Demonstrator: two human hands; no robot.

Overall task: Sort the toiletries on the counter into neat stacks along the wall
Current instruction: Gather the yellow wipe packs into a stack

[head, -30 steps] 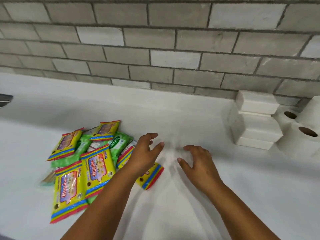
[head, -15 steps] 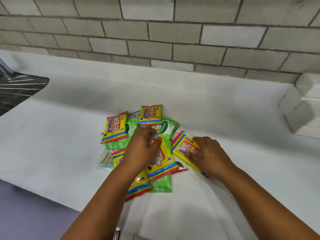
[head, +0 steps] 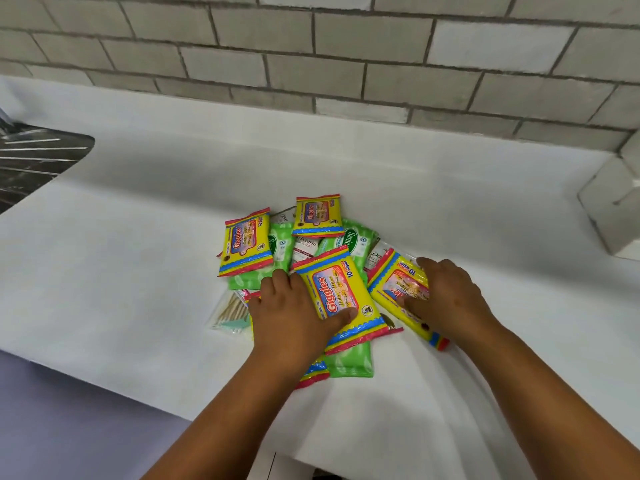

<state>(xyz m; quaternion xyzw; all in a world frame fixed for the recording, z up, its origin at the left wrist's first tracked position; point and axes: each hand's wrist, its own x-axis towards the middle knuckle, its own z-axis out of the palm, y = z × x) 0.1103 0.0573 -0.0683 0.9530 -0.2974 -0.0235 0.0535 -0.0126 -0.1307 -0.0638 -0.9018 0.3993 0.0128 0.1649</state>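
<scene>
Left hand on the middle yellow pack, thumb laid across its lower face and fingers curled over its left edge, gripping it atop the pile. Right hand clasping the right yellow pack, thumb on its face, fingers wrapped round the far side, the pack tilted at the pile's right edge. All in a loose heap mid-counter, well short of the wall. Two more yellow packs behind: one at left, one at the back, both resting on green packs. Another green pack poking out beneath the gripped middle pack, toward the counter's front edge. White sachets wedged between the green ones, print partly hidden. Clear bag of sticks just left of the left hand, half under the heap. Sink at far left, well apart. White boxes against the wall at far right, cut by the frame edge.
</scene>
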